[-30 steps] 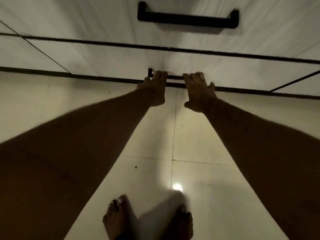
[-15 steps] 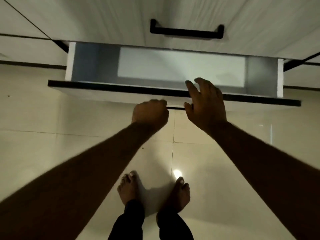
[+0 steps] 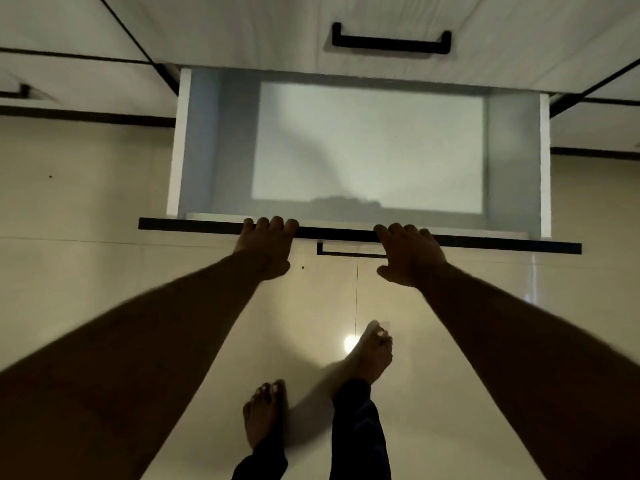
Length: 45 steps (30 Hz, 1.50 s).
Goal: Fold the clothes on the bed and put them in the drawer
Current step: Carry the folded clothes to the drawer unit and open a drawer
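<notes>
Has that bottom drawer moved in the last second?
Yes. The drawer has slid out toward the person, away from the fixed cabinet front and the upper handle. Both hands, left hand and right hand, hold its front edge.

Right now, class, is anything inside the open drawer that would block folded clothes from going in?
Nothing visible does. The drawer is pulled out and its floor shows bare; the left hand and right hand grip only its front edge.
</notes>
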Each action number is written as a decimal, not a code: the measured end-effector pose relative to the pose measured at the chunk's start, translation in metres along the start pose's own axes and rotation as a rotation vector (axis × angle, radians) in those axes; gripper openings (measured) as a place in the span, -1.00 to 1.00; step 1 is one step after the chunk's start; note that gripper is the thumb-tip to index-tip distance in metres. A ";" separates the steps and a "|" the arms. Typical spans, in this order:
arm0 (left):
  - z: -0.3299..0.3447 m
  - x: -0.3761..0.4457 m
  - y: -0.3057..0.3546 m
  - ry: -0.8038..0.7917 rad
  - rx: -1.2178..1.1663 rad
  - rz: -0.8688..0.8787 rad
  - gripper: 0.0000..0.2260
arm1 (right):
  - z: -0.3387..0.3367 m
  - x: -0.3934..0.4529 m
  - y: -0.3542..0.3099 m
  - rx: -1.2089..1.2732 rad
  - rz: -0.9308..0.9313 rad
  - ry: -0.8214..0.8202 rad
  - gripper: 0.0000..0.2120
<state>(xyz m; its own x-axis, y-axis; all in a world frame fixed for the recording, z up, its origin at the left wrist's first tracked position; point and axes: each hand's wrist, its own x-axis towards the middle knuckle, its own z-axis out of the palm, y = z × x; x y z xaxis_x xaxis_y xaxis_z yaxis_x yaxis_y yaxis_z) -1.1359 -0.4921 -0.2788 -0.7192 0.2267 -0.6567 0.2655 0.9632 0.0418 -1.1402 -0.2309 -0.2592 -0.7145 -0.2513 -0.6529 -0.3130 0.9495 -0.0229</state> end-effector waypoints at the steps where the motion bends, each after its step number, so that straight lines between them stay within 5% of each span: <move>1: 0.006 -0.006 0.000 -0.006 -0.005 0.018 -0.35 | 0.005 -0.006 -0.003 0.007 0.009 -0.014 -0.34; 18: 0.126 -0.136 0.047 -0.034 -0.001 0.100 -0.30 | 0.116 -0.130 -0.057 -0.007 -0.006 -0.051 -0.35; 29: 0.094 -0.147 0.088 -0.162 0.040 -0.033 -0.38 | 0.115 -0.157 -0.067 0.139 0.069 -0.036 -0.34; 36: -0.025 -0.268 0.195 -0.170 0.058 0.167 -0.41 | 0.037 -0.329 -0.038 0.278 0.195 0.032 -0.37; 45: -0.165 -0.449 0.358 -0.064 0.211 0.661 -0.42 | -0.032 -0.645 -0.037 0.556 0.829 0.190 -0.53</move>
<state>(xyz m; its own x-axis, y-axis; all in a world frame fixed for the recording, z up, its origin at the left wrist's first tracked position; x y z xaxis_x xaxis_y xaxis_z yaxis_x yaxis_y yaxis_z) -0.8234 -0.2254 0.1552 -0.3267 0.7408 -0.5870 0.7582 0.5762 0.3052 -0.6880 -0.1096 0.1868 -0.6768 0.5464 -0.4933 0.6273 0.7788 0.0019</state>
